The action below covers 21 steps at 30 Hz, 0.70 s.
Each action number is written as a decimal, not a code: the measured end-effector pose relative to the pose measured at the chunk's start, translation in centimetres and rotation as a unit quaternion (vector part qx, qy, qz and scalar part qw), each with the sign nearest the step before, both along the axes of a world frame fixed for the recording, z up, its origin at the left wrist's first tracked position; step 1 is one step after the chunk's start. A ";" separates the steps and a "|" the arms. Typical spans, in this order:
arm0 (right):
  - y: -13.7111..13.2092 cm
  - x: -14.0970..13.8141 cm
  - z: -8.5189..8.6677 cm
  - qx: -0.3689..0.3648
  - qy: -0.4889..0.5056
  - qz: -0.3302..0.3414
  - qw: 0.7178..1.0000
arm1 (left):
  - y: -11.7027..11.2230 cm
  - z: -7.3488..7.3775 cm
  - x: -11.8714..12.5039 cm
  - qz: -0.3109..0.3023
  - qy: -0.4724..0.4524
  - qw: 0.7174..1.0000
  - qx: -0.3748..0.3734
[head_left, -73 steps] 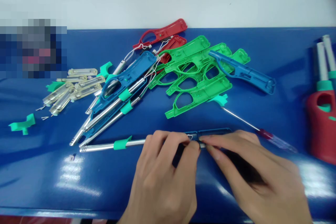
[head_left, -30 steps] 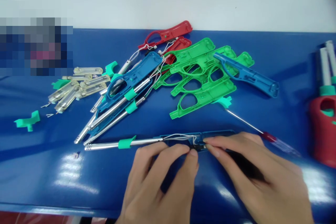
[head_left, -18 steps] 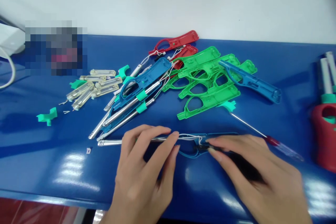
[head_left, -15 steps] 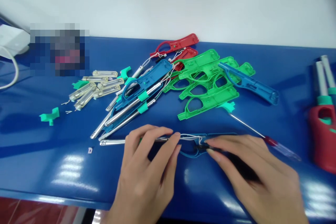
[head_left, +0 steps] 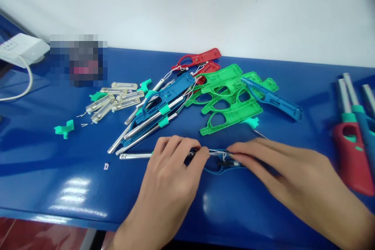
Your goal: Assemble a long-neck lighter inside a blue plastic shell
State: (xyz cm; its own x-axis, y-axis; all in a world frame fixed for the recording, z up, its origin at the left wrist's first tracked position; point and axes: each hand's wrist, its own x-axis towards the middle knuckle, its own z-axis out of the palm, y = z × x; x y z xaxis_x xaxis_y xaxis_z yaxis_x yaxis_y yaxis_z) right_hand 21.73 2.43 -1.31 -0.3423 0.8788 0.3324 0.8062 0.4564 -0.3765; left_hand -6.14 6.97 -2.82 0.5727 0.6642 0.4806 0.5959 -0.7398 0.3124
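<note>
A blue half shell of a long-nosed lighter (head_left: 216, 170) lies on the table in front of me, with a metal lighter tube (head_left: 134, 156) running out to its left. My left hand (head_left: 175, 168) is closed over the tube where it meets the shell; its fingertips hide that joint. Thin white wires (head_left: 218, 152) run along the shell to a small black igniter piece (head_left: 227, 163), which sits by the finger loop. My right hand (head_left: 281, 172) has thumb and fingers closed on the shell's handle part, just right of the wires, covering most of it.
Behind my hands lies a pile of green shells (head_left: 231, 115), red shells (head_left: 199, 58), blue shells (head_left: 175, 90) and metal tubes. Clear fuel tanks (head_left: 125, 103) and a green trigger (head_left: 64, 129) lie left. A red lighter (head_left: 353, 156) lies right, and a screwdriver shaft (head_left: 260, 134) is partly covered.
My right hand has let go of the black igniter piece and shifted its fingertips to the shell. The left hand stays over the tube. The camera view has shifted.
</note>
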 end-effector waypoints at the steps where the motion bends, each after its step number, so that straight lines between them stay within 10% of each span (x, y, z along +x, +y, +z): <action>1: 0.5 0.2 0.2 0.003 -0.014 0.026 1.000 | 0.0 -0.1 0.0 0.002 -0.004 1.000 0.000; 21: 1.9 2.5 -0.4 0.052 -0.119 0.153 0.980 | -0.5 -0.9 -0.2 0.018 0.011 1.000 0.012</action>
State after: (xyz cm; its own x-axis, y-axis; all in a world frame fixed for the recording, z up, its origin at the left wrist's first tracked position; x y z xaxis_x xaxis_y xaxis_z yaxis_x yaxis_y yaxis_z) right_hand 24.18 4.29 -1.74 -0.6625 0.6890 0.2939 0.6856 0.7158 -0.1327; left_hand -6.31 6.45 -3.68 0.5589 0.6731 0.4843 0.6287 -0.7248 0.2817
